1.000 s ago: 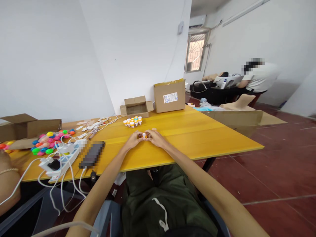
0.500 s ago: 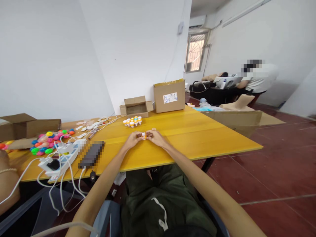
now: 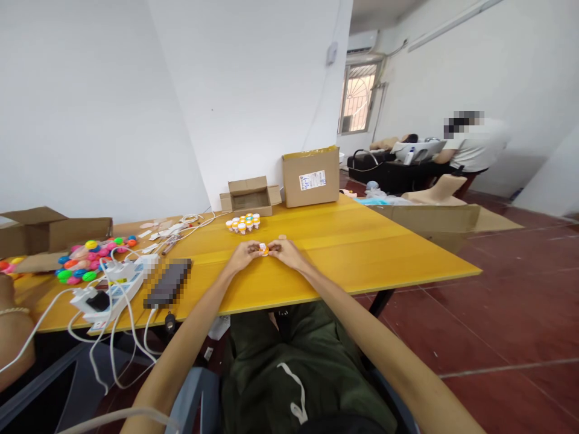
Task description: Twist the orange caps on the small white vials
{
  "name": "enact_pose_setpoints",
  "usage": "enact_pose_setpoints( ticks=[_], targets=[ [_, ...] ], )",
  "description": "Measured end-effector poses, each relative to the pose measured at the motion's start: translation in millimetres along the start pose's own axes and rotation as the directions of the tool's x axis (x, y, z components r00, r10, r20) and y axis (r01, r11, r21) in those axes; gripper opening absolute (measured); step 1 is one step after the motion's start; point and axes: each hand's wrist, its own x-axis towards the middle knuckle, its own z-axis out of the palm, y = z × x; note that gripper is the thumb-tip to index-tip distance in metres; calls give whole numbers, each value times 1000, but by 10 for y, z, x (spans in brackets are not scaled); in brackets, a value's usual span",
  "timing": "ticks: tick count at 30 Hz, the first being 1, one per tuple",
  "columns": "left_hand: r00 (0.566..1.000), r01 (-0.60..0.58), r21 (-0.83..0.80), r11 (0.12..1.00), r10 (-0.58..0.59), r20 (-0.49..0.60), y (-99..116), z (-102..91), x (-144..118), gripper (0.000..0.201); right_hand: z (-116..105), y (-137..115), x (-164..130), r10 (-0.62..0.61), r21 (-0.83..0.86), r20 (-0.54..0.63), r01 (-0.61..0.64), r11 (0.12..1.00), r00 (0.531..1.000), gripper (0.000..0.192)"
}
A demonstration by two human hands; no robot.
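Note:
Between my fingertips, just over the yellow table (image 3: 362, 241), is a small white and orange plastic piece (image 3: 264, 248); its exact kind is too small to tell. My left hand (image 3: 245, 255) pinches it from the left, with fingers closed. From the other side, my right hand (image 3: 286, 252) grips it with thumb and fingers. The fingers cover part of its sides. Beyond my hands stands a tight cluster of similar white and orange pieces (image 3: 243, 223), one showing some teal.
Behind the cluster are an open small carton (image 3: 251, 202) and a taped cardboard box (image 3: 311, 181). Leftward lie a phone (image 3: 167, 283), a power strip (image 3: 120, 292) with tangled cables, and colourful plastic pieces (image 3: 93, 256). Another person's arm (image 3: 15, 331) rests at far left; a person (image 3: 479, 144) sits far right.
Both hands stay almost in place around the small piece. Its white top now looks slightly tilted, and the fingers have shifted a little.

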Motion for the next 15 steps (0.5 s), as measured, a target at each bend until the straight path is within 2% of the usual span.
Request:
enact_pose_setpoints(
  ticks=[3, 9, 15],
  targets=[
    [1000, 19, -3, 1000, -19, -7, 12, 0, -4, 34, 2, 10, 4, 7, 17, -14, -7, 1000, 1000, 16],
    [994, 45, -20, 999, -46, -101, 11, 37, 24, 36, 1, 17, 8, 37, 72, -6, -36, 997, 999, 13],
    [995, 33, -25, 999, -35, -88, 41, 52, 18, 34, 16, 34, 18, 66, 99, -15, -64, 993, 998, 13]
  ],
)
